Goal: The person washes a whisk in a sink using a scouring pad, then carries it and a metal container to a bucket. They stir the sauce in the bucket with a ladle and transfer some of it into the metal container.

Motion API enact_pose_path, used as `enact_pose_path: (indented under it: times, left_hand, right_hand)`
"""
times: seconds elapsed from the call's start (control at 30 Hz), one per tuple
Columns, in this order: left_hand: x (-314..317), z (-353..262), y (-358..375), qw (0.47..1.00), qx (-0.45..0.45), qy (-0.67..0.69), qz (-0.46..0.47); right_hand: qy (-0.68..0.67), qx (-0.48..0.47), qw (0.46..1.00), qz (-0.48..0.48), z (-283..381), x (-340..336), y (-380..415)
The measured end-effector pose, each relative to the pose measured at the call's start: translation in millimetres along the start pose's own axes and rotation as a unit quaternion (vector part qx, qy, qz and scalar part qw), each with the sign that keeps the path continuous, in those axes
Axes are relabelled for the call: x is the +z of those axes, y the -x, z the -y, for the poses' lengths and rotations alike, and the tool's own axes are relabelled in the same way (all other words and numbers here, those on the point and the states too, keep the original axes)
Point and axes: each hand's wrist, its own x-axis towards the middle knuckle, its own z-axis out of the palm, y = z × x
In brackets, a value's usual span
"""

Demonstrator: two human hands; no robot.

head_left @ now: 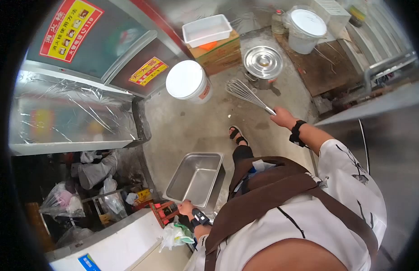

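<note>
My right hand [282,118] is wrapped round the handle of a large wire whisk [246,94], held out over the floor with its wires toward the lidded metal pot [263,63]. Down at the left, my left hand [186,207] grips the near rim of a deep stainless steel pan [198,174]. The pan hangs tilted, and its inside looks bare. A white plastic bag [177,235] with green marks is beside my left wrist.
A white lidded bucket [186,80] stands by the red-framed cabinet. Behind it, a white tray [207,30] rests on a cardboard box [216,53]. Another lidded bucket [304,34] sits on a brown board [329,67]. At left are a film-covered counter [74,113] and bagged items [65,201].
</note>
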Motion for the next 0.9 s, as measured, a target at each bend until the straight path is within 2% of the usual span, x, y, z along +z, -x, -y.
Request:
enact_pose_path:
  times: [0.07,0.17,0.3,0.37,0.4,0.47,0.5,0.6,0.73,0.9]
  left_hand:
    - [25.9,-1.6,-44.2,0.994,-0.005,-0.106,-0.005]
    - [55.8,-45.9,-79.1,0.998,-0.065,-0.013,-0.017]
    - [53.1,-154.7,-106.9,0.976,-0.141,0.166,-0.023]
    - [64.4,-191.4,-128.0,0.964,-0.140,0.227,-0.019]
    - [71.4,-211.2,-136.6,0.968,-0.125,0.215,-0.017]
    - [92.0,-239.1,-149.1,0.976,-0.098,0.193,-0.009]
    - [117.3,-230.8,-161.1,0.981,-0.120,0.149,0.016]
    - [167.0,-255.9,-179.6,0.983,-0.052,0.171,0.045]
    - [229.7,-285.1,-196.7,0.965,-0.101,0.216,0.111]
    - [282.1,-334.1,-178.8,0.942,-0.143,0.256,0.162]
  right_hand:
    - [-0.010,-0.007,1.000,0.011,32.6,12.1,-53.9]
    - [-0.011,-0.026,0.999,0.015,78.5,34.8,-130.1]
    - [-0.012,-0.021,1.000,0.012,141.2,71.3,-224.8]
    - [-0.015,-0.035,0.999,0.018,166.0,91.0,-271.0]
    - [-0.018,-0.041,0.999,0.019,174.2,101.9,-292.5]
    - [-0.027,-0.060,0.997,0.039,183.0,123.5,-332.5]
    - [-0.031,-0.073,0.996,0.037,186.8,135.2,-352.4]
    - [-0.043,-0.125,0.991,0.006,189.0,171.6,-406.0]
    - [-0.041,-0.189,0.981,-0.028,184.6,220.0,-467.9]
    - [0.057,-0.199,0.978,-0.015,168.4,261.7,-512.6]
